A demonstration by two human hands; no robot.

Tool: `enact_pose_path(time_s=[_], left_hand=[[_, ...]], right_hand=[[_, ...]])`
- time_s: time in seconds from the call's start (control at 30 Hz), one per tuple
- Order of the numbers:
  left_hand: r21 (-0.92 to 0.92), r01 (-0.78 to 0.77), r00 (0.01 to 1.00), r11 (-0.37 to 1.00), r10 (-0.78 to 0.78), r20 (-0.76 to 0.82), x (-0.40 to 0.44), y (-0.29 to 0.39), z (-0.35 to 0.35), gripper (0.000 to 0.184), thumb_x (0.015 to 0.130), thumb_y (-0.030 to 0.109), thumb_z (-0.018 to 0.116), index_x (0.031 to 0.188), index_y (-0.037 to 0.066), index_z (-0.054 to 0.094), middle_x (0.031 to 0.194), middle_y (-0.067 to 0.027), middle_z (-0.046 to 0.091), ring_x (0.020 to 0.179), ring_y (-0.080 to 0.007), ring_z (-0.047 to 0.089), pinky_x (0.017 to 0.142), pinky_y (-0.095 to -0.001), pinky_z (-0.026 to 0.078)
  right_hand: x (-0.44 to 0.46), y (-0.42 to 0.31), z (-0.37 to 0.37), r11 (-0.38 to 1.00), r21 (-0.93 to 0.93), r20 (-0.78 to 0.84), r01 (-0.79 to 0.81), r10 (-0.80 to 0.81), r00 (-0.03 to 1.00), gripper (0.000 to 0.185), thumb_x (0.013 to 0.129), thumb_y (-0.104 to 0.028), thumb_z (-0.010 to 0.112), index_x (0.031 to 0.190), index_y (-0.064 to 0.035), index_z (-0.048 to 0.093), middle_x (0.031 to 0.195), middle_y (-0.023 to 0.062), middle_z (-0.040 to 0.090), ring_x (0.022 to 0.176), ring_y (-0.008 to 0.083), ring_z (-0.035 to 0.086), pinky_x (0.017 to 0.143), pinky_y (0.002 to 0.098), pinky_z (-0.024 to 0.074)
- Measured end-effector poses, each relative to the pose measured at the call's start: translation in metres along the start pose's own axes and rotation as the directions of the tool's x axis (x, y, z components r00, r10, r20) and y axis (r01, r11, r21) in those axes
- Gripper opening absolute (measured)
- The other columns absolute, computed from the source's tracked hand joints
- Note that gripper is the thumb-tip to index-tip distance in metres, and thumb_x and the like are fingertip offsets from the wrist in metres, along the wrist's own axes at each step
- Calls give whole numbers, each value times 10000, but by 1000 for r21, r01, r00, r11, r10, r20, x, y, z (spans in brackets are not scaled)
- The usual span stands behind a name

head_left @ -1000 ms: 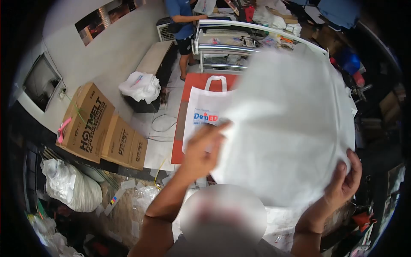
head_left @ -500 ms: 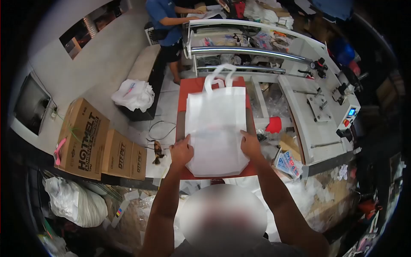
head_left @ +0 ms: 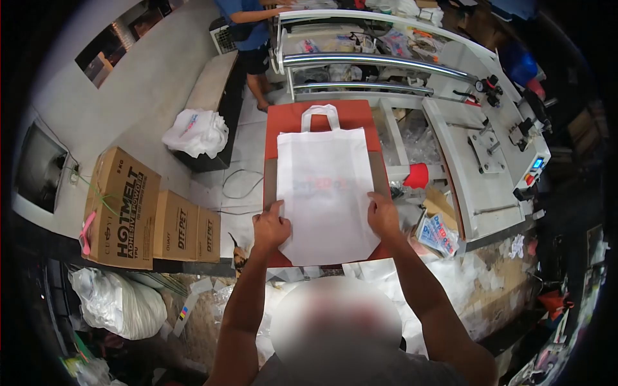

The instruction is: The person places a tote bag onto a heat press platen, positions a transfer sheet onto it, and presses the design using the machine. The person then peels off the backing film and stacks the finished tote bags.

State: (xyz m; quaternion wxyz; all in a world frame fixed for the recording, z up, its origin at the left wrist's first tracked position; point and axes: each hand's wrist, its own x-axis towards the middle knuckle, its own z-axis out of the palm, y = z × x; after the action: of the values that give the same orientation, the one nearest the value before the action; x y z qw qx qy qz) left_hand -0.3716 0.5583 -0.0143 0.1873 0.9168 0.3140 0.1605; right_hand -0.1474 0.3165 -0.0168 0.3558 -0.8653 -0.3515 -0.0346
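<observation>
A white bag (head_left: 325, 225) lies flat on a red board (head_left: 354, 116), its looped handle pointing away from me. Faint red and blue print shows through the fabric. At the bag's left edge, my left hand (head_left: 272, 226) has its fingers closed on the side of the bag. My right hand (head_left: 383, 215) pinches the opposite edge at about the same height.
Brown boxes (head_left: 132, 209) stand at left, above a full white sack (head_left: 119, 302). White cloth (head_left: 196, 132) rests on a dark bench. A machine (head_left: 479, 174) with metal rollers extends behind and right. Another person (head_left: 248, 32) stands at the back.
The white bag, lifted and blurred a second ago, has come down onto the red board, covering the printed bag. Its handles have settled flat. Both hands have moved to its side edges.
</observation>
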Motion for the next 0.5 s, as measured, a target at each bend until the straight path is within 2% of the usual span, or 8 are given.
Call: enact_pose_path(time_s=[0.13, 0.23, 0.33, 0.37, 0.4, 0.43, 0.47, 0.5], left_hand=[[-13, -29, 1000, 999, 29, -10, -2, 1, -3, 498, 724, 116, 557, 1221, 99, 578, 796, -162, 669, 767, -349, 651, 834, -497, 430], [-20, 36, 998, 999, -35, 44, 0, 3, -5, 469, 754, 103, 567, 1223, 102, 583, 909, -175, 657, 859, -347, 647, 870, -485, 438], [-84, -78, 993, 993, 69, -101, -2, 4, -14, 409, 783, 79, 586, 1192, 75, 594, 998, -206, 634, 886, -372, 631, 819, -463, 485], [-211, -86, 989, 974, 58, -136, 0, 6, -24, 375, 788, 61, 584, 1162, 55, 597, 1009, -218, 615, 924, -378, 613, 847, -465, 479], [-329, -92, 985, 940, 37, -170, 3, 5, -33, 340, 792, 43, 582, 1132, 35, 600, 1020, -229, 595, 962, -383, 596, 875, -467, 473], [-319, -76, 986, 945, 23, -167, 7, 3, -36, 340, 792, 43, 582, 1132, 35, 600, 1020, -229, 595, 962, -383, 596, 875, -467, 473], [-349, -85, 994, 933, 55, -95, 14, 4, -37, 303, 796, 10, 565, 1096, 25, 605, 1030, -216, 600, 970, -384, 591, 883, -448, 476], [-384, -95, 995, 919, 92, -25, 22, 9, -37, 271, 800, -23, 549, 1061, 16, 610, 1041, -203, 604, 979, -384, 587, 891, -429, 479]], right_hand=[[-7, 4, 3, 999, -42, -14, 21, -22, 1000, 229, 823, -45, 577, 1044, -41, 639, 929, 179, 669, 884, 372, 632, 810, 454, 493], [2, -8, -2, 993, -96, -74, 63, -70, 995, 241, 800, -44, 591, 1039, -48, 627, 978, 164, 632, 932, 373, 592, 838, 467, 471], [14, -36, -16, 984, -141, -119, 109, -126, 985, 260, 775, -36, 606, 1034, -51, 624, 1053, 149, 582, 1012, 360, 540, 873, 469, 449], [19, -43, -16, 984, -134, -118, 113, -129, 985, 269, 763, -30, 612, 1032, -50, 625, 1091, 143, 556, 1053, 352, 512, 891, 467, 439], [24, -48, -10, 986, -121, -110, 117, -131, 985, 269, 763, -30, 612, 1032, -50, 625, 1091, 143, 556, 1053, 352, 512, 891, 467, 439], [26, -52, -3, 975, -85, -60, 206, -212, 975, 280, 762, -29, 614, 1041, -49, 622, 1097, 140, 553, 1060, 345, 511, 900, 465, 435], [28, -55, 3, 956, -47, -14, 291, -292, 956, 291, 760, -27, 615, 1051, -48, 620, 1103, 137, 549, 1068, 339, 509, 908, 462, 431], [31, -58, 11, 965, 17, 126, 262, -262, 957, 352, 798, -77, 593, 1148, -44, 601, 1183, 150, 544, 1140, 359, 489, 981, 471, 403]])
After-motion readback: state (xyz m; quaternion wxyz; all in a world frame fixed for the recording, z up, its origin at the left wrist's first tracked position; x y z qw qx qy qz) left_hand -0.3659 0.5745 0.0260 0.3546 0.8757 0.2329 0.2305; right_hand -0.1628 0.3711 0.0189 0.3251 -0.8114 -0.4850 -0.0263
